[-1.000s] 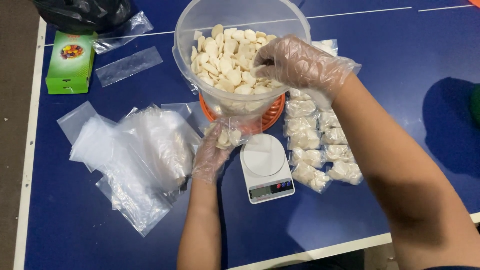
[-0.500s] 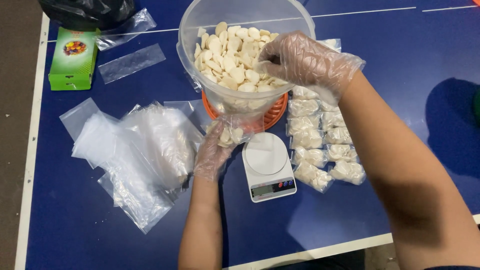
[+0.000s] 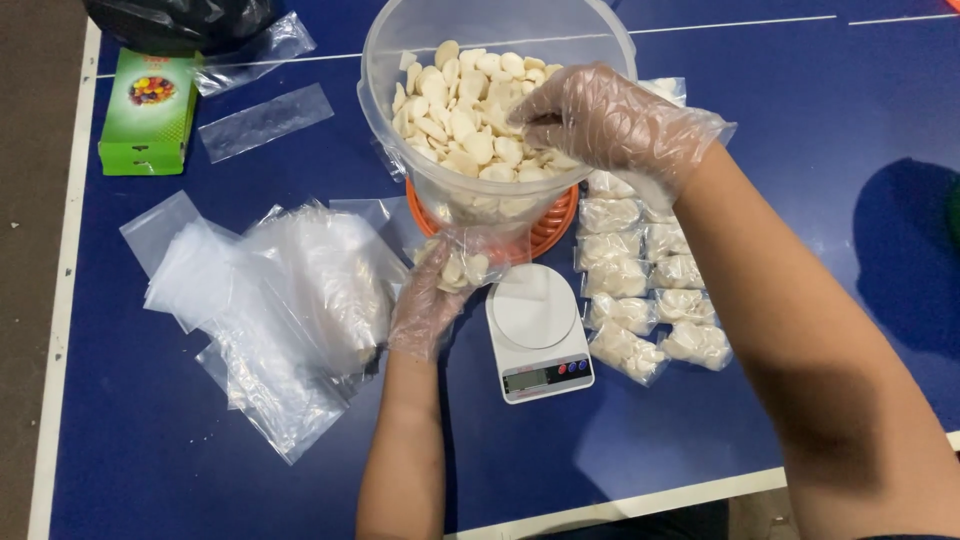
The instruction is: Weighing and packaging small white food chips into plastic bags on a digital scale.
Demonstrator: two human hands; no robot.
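Blue desk (image 3: 800, 120) with white lines fills the view; a dark floor strip runs along the far left edge. Far left: green carton (image 3: 150, 115) with a picture of coloured sweets, a black bag (image 3: 180, 15) beyond it, and two loose clear sleeves beside it. Left of centre: heap of empty clear bags (image 3: 270, 300), thin film, limp and slick-looking, likely to slide apart when one is picked. Left hand (image 3: 425, 305), in a thin disposable glove, holds a small clear bag (image 3: 462, 262) up just near of the tub, fingers closed around its lower part, mouth upward; a few pale pieces already sit inside. Judgement: this bag is very light and floppy, best gripped at the rim or cupped under the fill so the opening stays wide. Centre: clear plastic tub (image 3: 500, 110) on an orange stand (image 3: 545, 225), well filled with pale chips (image 3: 460, 100), flat, dry, probably brittle, so a loose pinch suits them. Near of the tub: small white digital scale (image 3: 535, 330), platform bare. Right hand (image 3: 610, 120), also gloved, reaches over the tub rim, fingers drawn together down among the chips; whether they pinch any cannot be told. Right of the scale: two rows of filled bags (image 3: 645, 290), touching one another.
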